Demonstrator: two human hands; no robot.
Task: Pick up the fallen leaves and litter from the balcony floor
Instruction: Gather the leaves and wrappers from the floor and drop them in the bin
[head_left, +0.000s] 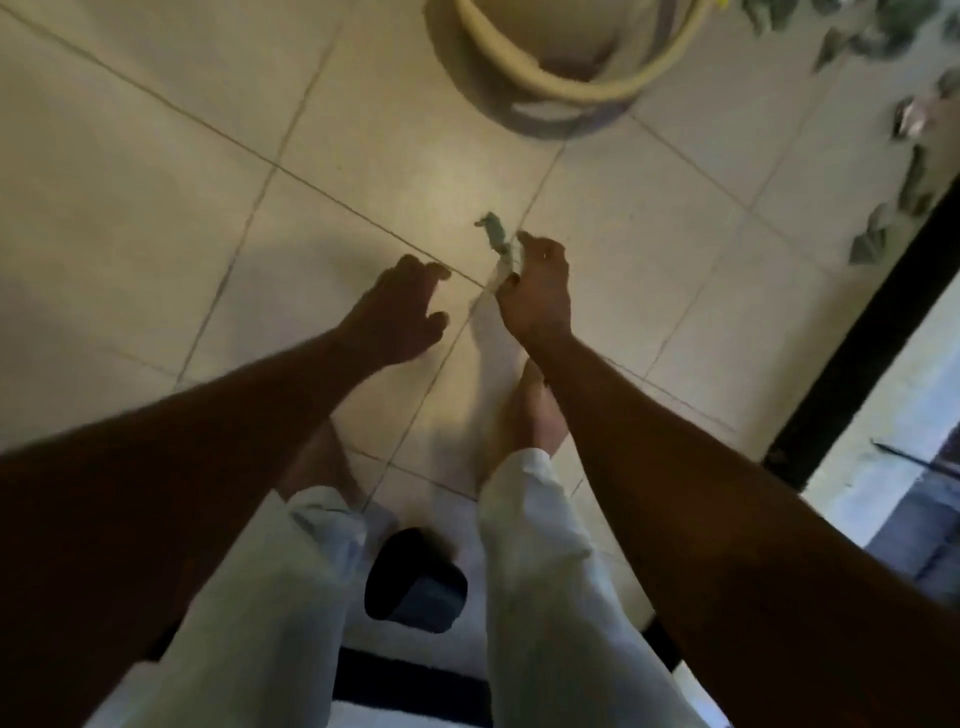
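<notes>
Your right hand (535, 291) has its grip closed: fingers curled in, pinching a pale green crumpled leaf scrap (493, 236) that sticks out past the fingertips. It is lifted clear of the beige tiled balcony floor (156, 156), on your side of the cream round plastic tub (524, 57) and well apart from it. A whitish bit shows under the same fingers. It may be a second piece of litter, but it is too blurred to tell.

Your left hand (402, 312) is a loose claw, fingers spread and half bent, with nothing in it. It hangs level with the right hand, also on your side of the tub. It looks set to take the next piece or to receive what the right hand has gathered.

The tub stands mouth up, and I'd judge it the likely drop-off for what you collect. Its far side is cut off by the picture's top edge, so you can't see what is inside.

More work waits to the right of the tub, where grey-green fallen leaves (870, 241) lie scattered along the black frame (878, 332). Blur smears them, so no count is possible.

Far back from the tub, between your white trouser legs (540, 571), sits a dark rounded object (415, 582). I can't identify it.
</notes>
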